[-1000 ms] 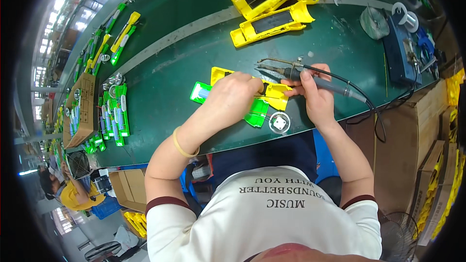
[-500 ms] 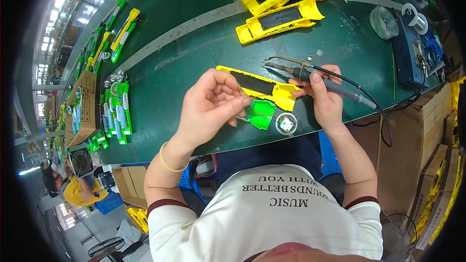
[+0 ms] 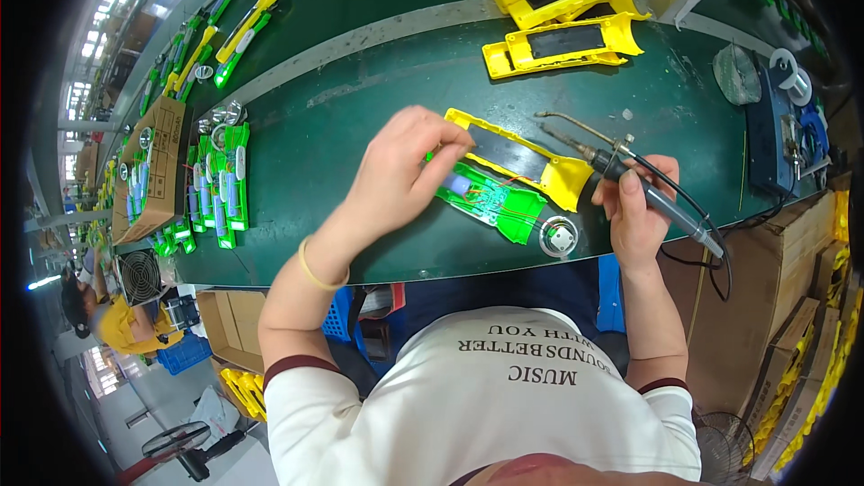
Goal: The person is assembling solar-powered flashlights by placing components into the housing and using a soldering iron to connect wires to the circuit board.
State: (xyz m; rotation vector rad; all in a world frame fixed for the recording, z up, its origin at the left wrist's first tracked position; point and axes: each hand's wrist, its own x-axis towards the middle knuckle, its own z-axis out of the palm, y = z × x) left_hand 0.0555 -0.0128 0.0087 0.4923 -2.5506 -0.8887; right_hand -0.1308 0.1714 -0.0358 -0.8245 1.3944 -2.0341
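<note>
Working note, head view. The work sits on the green table (image 3: pixel 360 94), close to its near edge and right of that edge's middle: a black-lined yellow shell (image 3: pixel 520 157), and on its near side a green housing (image 3: pixel 520 221) carrying a circuit board (image 3: pixel 487 202) and a blue-violet cell (image 3: pixel 457 184).

Left hand (image 3: pixel 405 160): thumb and forefinger brought together over the shell's left end, masking that end of the housing too. I cannot tell whether anything fine is pinched there. Right hand (image 3: pixel 641 214): fingers curled round the grey handle of a soldering iron (image 3: pixel 612 165), its tip clear of the work, above the table, aimed toward the far left corner.

Step, my reading: wiring up the lamp parts, with the left hand placing or steadying something and the iron waiting. As I judge it, the next move calls for a steady left pinch and a short, careful approach of the tip, keeping heat off plastic and thin wires (image 3: pixel 526 215).

Lie of things: the shell's long axis slants, its narrow end toward the far left corner, flared end toward the near right. The housing runs roughly parallel, broad end likewise near right. Just beyond that end, a round lamp disc (image 3: pixel 559 237) lies nearest the near edge.
</note>
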